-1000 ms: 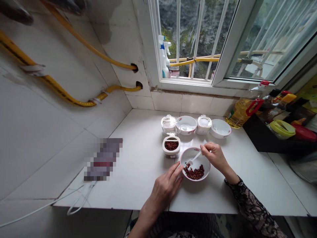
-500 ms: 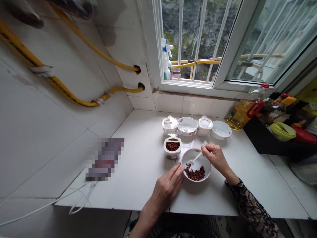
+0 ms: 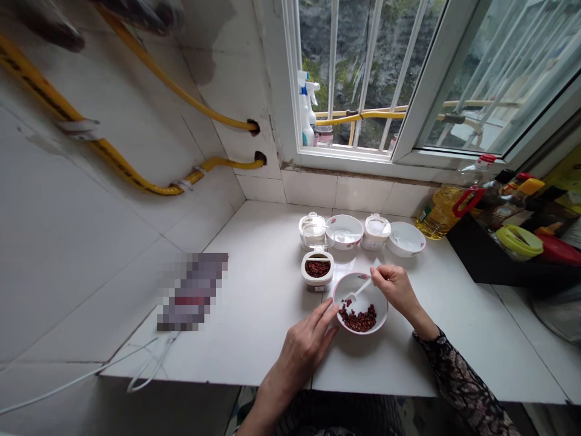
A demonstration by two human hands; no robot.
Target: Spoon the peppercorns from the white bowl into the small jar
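Note:
A white bowl (image 3: 345, 284) with a pinkish rim stands on the counter, with reddish-brown peppercorns (image 3: 361, 320) in its near part. My right hand (image 3: 397, 289) pinches the handle of a small white spoon (image 3: 362, 287); the spoon's head is down inside the bowl at its left side, beside some of the peppercorns. Against the bowl's left edge rest the outstretched fingers of my left hand (image 3: 303, 348), its thumb lying lower and apart. Just beyond my left hand is a lidded seasoning jar (image 3: 317, 281), lid up, showing similar peppercorns inside.
Behind stand two more seasoning jars (image 3: 376, 237) and two white bowls (image 3: 345, 243). An oil bottle (image 3: 440, 209) and a black rack (image 3: 481, 254) of bottles are at right. A blurred dark object (image 3: 195, 293) with a white cable (image 3: 144, 384) lies left.

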